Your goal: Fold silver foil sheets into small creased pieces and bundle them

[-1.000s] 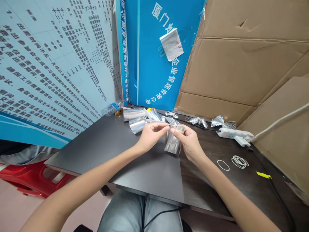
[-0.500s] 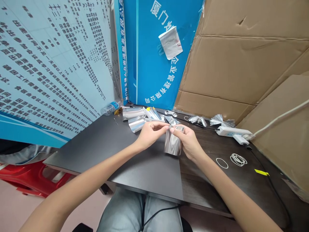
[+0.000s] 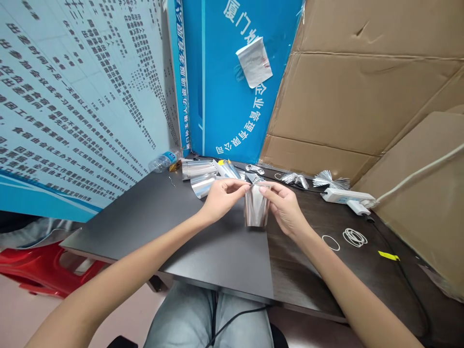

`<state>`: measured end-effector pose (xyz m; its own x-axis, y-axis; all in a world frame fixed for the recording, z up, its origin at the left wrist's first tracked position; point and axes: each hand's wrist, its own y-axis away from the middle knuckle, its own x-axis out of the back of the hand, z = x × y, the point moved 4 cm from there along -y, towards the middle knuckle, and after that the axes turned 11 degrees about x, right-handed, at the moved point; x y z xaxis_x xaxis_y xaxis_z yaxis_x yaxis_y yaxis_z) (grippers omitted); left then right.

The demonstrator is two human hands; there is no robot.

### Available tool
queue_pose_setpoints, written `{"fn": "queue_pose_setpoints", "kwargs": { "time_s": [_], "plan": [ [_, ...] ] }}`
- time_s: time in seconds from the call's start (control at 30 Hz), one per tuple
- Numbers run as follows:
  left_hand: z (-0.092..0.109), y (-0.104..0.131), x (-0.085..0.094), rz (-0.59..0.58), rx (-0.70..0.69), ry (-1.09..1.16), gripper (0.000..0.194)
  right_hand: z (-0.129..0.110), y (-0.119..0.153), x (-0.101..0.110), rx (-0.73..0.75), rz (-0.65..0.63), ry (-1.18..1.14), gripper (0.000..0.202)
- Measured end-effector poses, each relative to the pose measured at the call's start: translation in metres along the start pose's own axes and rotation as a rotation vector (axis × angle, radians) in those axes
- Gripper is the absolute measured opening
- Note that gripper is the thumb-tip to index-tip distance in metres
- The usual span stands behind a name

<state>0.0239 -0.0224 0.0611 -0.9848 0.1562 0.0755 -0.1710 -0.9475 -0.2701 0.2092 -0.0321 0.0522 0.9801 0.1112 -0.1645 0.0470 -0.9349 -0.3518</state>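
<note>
A silver foil sheet hangs between my hands above the table, its upper edge gathered and its lower part draped down. My left hand pinches the top left corner between thumb and fingertips. On the other side, my right hand is closed on the top right of the foil, thumb in front. Just behind lie curled silver foil sheets and a crumpled piece of foil, partly hidden by my fingers.
A plastic bottle lies at the back left. To the right are fringed silver bundles, a white power strip, white rings and a yellow strip. Cardboard and a blue panel wall the table's back.
The foil's top edge has been drawn narrower between my fingers, and its sides now slope in. My right hand's fingers have shifted along the top. The view has moved slightly.
</note>
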Motion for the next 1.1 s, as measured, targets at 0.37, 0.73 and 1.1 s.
{"fn": "queue_pose_setpoints", "kwargs": {
  "time_s": [0.37,0.73,1.1],
  "plan": [
    [-0.002,0.0,0.004,0.046,0.002,0.01,0.031,-0.008,-0.004,0.005,0.061,0.111,-0.053,0.034],
    [0.001,0.0,0.007,0.059,0.009,-0.023,0.031,-0.002,-0.006,0.011,0.057,0.129,-0.054,0.031],
    [-0.014,-0.013,0.008,-0.023,0.089,-0.028,0.034,0.012,-0.019,0.026,0.151,0.157,0.15,0.037]
  ]
}}
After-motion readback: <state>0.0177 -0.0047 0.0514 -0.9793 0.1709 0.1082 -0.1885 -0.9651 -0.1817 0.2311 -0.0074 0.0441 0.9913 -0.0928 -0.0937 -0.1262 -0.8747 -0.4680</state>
